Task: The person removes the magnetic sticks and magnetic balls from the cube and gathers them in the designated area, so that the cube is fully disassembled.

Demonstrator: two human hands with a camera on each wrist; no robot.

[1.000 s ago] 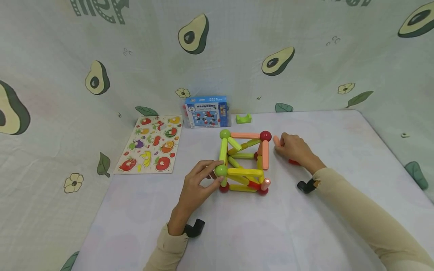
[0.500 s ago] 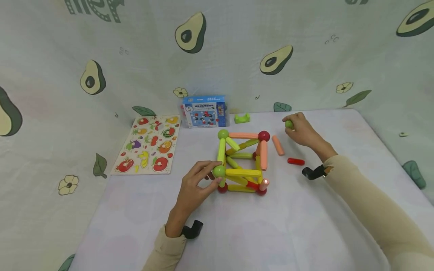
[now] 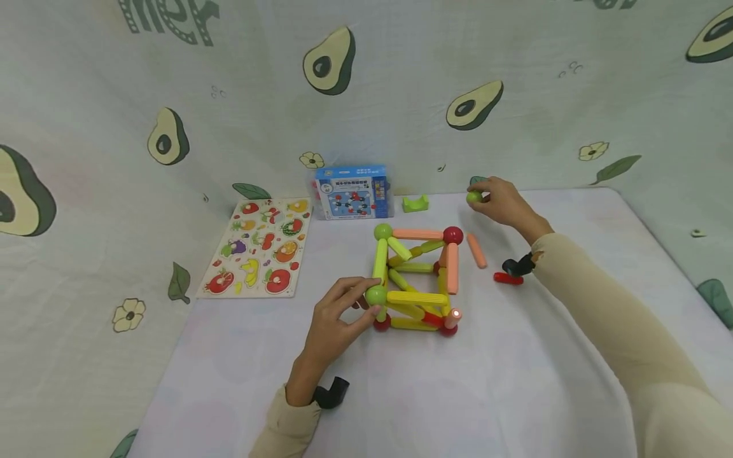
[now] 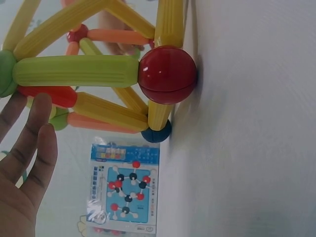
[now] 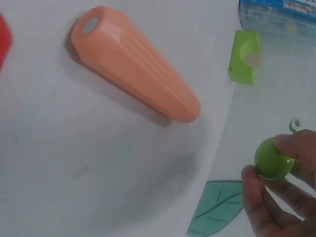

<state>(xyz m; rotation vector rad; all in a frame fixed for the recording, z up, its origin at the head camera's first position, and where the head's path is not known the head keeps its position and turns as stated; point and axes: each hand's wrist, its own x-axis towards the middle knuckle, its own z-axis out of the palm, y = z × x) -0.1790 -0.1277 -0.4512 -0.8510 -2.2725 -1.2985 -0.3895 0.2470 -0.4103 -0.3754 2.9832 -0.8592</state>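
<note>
A frame of coloured toy rods and balls (image 3: 418, 298) stands on the table in the head view, with yellow, green, orange and red pieces. At its near-left upper corner, my left hand (image 3: 336, 324) pinches a green corner ball (image 3: 376, 295) between thumb and fingers. By the table's back edge, my right hand (image 3: 504, 202) pinches a loose green ball (image 5: 273, 159), apart from the frame. An orange rod (image 3: 476, 250) lies right of the frame, and a metal disc shows at its end in the right wrist view. A red rod (image 3: 508, 278) lies nearer, beside the right wrist.
A green cradle-shaped piece (image 3: 415, 203) sits behind the frame. Left of it, a blue toy box (image 3: 354, 193) leans at the backdrop. A fruit picture board (image 3: 258, 248) lies on the left of the table. An orange rod (image 3: 453, 318) stands up at the frame's near-right corner.
My right hand has gone from beside the orange rod to the back edge, a green ball now in its fingers, then shifted slightly left. The left hand keeps its place on the corner ball.
</note>
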